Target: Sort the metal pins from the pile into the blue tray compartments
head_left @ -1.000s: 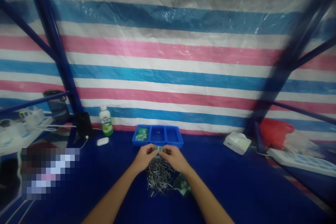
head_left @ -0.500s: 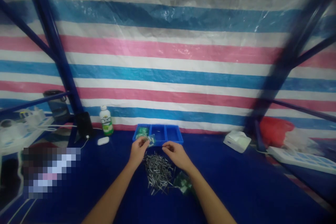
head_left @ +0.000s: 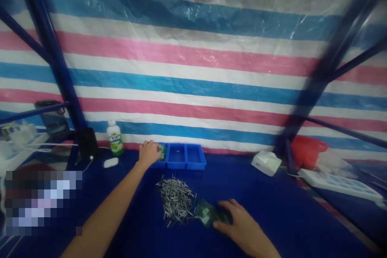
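Observation:
My left hand (head_left: 149,153) reaches over the left compartment of a blue three-part tray (head_left: 196,166). Its fingers are curled against a small clear-green plastic packet (head_left: 161,152) there, with the fingertips partly hidden. Low on the right, my right hand (head_left: 238,222) has thumb and fingers apart around the near end of a green see-through plastic bag (head_left: 208,213), which holds pale pieces. Between the hands lies a loose pile of thin metal pins, perhaps rivets (head_left: 177,199). A small bit lies in the tray's middle compartment.
At the back left stand a white-and-green bottle (head_left: 115,139), a white oval case (head_left: 111,163) and a black device (head_left: 86,143) on a cable. A white tissue pack (head_left: 266,163), a power strip (head_left: 338,185) and a red bag (head_left: 306,152) are at the right. Blue frame posts flank the table.
My left hand has moved left and back with a small packet to the tray's left compartment. My right hand has come down and nearer, onto the green bag, its fingers spreading.

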`<control>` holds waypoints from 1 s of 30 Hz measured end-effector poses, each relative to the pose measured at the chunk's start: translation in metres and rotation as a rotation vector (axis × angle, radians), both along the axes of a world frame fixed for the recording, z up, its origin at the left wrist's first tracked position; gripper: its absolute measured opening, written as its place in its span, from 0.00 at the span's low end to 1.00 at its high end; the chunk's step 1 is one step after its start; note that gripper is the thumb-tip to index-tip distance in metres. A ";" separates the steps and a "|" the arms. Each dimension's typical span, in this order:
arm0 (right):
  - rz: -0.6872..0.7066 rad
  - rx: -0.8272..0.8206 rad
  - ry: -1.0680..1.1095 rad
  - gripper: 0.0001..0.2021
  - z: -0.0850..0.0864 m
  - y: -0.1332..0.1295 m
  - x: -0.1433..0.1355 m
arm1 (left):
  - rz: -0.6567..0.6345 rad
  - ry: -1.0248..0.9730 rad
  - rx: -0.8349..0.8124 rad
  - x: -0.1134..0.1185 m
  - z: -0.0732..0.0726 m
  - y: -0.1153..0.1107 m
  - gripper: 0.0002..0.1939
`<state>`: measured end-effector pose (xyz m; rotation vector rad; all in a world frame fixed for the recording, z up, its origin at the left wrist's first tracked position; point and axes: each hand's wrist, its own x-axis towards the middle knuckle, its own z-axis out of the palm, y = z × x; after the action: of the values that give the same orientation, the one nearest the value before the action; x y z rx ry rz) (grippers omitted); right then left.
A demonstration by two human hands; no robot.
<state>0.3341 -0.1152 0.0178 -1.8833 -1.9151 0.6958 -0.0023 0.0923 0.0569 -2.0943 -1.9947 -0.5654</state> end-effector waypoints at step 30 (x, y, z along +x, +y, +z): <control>0.260 0.325 0.783 0.15 0.048 0.104 -0.081 | -0.764 -1.108 -0.277 0.057 -0.025 -0.073 0.21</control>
<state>0.2529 -0.0109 0.0661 -0.9578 -1.6150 0.9489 0.0543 0.0189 0.0320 -3.1124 -1.5380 -2.0352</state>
